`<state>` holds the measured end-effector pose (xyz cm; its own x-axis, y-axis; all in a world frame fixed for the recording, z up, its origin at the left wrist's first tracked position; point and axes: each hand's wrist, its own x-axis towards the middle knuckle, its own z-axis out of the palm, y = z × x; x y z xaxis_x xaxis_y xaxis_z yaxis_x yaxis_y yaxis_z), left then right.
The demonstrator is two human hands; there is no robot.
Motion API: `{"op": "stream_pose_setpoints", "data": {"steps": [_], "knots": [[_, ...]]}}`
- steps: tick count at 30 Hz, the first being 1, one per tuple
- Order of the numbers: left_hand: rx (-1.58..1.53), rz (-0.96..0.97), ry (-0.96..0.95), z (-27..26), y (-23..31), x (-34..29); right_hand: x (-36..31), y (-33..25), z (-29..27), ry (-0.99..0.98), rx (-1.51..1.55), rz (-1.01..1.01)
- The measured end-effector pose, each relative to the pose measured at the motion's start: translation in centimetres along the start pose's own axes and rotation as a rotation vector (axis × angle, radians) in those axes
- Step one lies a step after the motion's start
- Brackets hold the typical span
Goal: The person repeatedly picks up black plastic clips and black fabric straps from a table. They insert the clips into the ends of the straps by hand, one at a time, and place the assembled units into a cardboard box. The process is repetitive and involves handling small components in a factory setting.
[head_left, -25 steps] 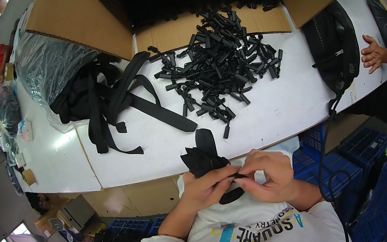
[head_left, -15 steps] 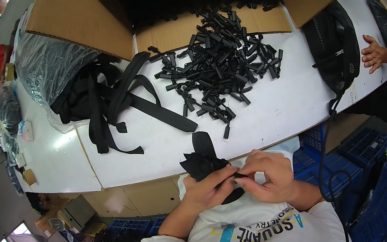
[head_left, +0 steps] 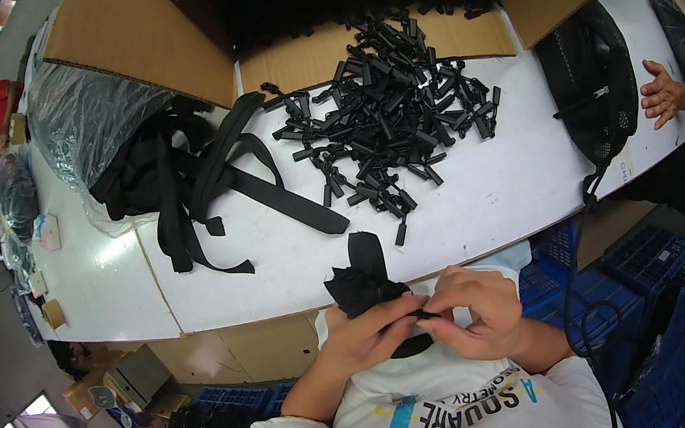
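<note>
Holding a black strap bundle (head_left: 362, 287) at the near edge of the desk (head_left: 258, 300), the left grip (head_left: 363, 334) is closed; the right grip (head_left: 480, 310) pinches a dark end (head_left: 422, 315); the bundle has shifted slightly rightward; both grips barely moved, suggesting fine fingertip adjustment.

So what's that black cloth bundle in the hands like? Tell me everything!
The black cloth bundle looks matte. One broad, flat strip sticks up against the white tabletop, with crumpled folds on its left. The left hand grips it; the right hand pinches a dark bit beside it. Whether they join is hidden.
</note>
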<state>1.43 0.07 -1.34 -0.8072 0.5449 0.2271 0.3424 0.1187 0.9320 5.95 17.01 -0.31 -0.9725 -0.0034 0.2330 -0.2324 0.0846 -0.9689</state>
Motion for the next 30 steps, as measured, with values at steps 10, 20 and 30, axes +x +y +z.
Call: {"op": "stream_pose_setpoints", "data": {"steps": [10,20,30], "knots": [[0.074,0.015,0.009,-0.02,0.19,-0.47,-0.08,0.22,0.17,0.006,-0.01,-0.03],[0.041,-0.007,-0.003,-0.14,0.14,-0.15,-0.05,0.28,0.25,0.004,-0.021,-0.028],[-0.007,-0.028,-0.064,-0.58,-0.43,-0.36,0.1,0.02,0.25,-0.016,-0.001,-0.032]]}}
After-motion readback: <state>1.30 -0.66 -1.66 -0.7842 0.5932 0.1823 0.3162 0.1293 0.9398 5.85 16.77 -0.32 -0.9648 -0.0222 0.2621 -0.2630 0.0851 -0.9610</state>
